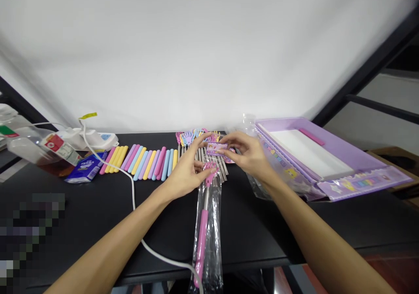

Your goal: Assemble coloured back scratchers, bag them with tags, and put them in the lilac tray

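My left hand is closed, with thumb and fingers gripping the pink claw-shaped head of a back scratcher. The scratcher has a metal rod and a pink handle, and it lies inside a long clear plastic bag that hangs over the table's front edge. Just above, my right hand pinches a small purple printed card by its right end. The left index finger reaches close to the card's upper edge; whether it touches is unclear. Behind both hands lie several metal rods with colourful claw heads, partly hidden.
Several pink, yellow, blue and purple handles lie in a row on the black table. An open purple display box stands right, beside clear plastic. On the left are a bottle, blue packet, power strip and white cable.
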Tool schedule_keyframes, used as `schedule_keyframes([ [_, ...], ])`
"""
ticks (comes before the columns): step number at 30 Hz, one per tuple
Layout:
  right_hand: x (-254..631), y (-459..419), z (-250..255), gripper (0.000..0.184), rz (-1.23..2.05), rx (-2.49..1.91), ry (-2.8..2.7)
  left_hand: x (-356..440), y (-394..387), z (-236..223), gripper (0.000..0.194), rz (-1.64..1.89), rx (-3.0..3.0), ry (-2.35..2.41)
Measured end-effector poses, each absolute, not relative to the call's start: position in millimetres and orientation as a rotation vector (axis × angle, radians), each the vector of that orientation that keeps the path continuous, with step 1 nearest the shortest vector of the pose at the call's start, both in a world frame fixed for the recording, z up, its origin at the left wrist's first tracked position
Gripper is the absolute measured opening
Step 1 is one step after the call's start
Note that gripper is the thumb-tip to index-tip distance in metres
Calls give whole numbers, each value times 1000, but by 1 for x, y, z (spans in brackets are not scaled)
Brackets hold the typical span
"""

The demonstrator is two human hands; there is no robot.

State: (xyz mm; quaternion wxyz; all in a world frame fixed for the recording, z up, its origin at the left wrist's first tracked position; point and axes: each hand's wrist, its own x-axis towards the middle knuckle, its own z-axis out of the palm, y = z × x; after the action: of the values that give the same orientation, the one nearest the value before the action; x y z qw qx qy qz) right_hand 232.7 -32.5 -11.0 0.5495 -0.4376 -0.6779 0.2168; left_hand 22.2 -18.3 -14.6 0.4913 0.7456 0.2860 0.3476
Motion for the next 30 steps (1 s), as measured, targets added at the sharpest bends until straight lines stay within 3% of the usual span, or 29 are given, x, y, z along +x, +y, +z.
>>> schedule_keyframes([
  [6, 229, -32, -11, 10, 551, -983, -1535, 23, -17, -17, 79, 877, 1812, 696],
  [14, 230, -33, -12, 33, 836, -1064, -1485, 22, -18, -16, 80, 872, 1801, 706],
  [19, 228, -38, -8, 29, 694, -1035, -1560, 24, -17, -18, 94, 893, 1743, 708],
  [23, 226, -43, -3, 45, 662, -1031, -1529, 24, -14, -21, 99, 921, 1725, 734],
  [27, 226, -40, -4, 34, 635, -1081, -1510, 23, -14, -22, 98, 907, 1716, 726],
  [30, 227, -36, -3, 35, 617, -1068, -1509, 23, -14, -21, 101, 909, 1692, 705],
])
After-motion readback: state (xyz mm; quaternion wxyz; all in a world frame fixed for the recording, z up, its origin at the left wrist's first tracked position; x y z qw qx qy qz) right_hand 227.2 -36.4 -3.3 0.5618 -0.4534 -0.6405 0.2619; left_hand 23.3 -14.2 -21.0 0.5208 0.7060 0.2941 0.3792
